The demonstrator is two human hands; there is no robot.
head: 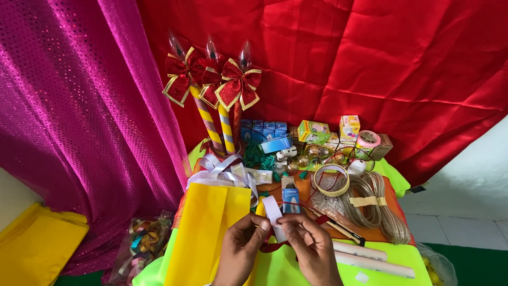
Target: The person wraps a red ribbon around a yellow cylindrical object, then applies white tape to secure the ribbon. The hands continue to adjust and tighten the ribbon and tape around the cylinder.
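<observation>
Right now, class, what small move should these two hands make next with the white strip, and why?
Probably draw the white strip taut. Left hand and right hand both pinch its lower end, its upper part curls loosely upward, and a red ribbon lies just beneath their fingertips.

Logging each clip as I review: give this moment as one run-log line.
left hand: pinching white paper strip | right hand: pinching same strip | dark red ribbon: under hands | yellow paper sheet: left of hands

Left hand (242,244) and right hand (309,244) pinch a white ribbon strip (272,208) above the yellow paper bag (203,233).
</observation>
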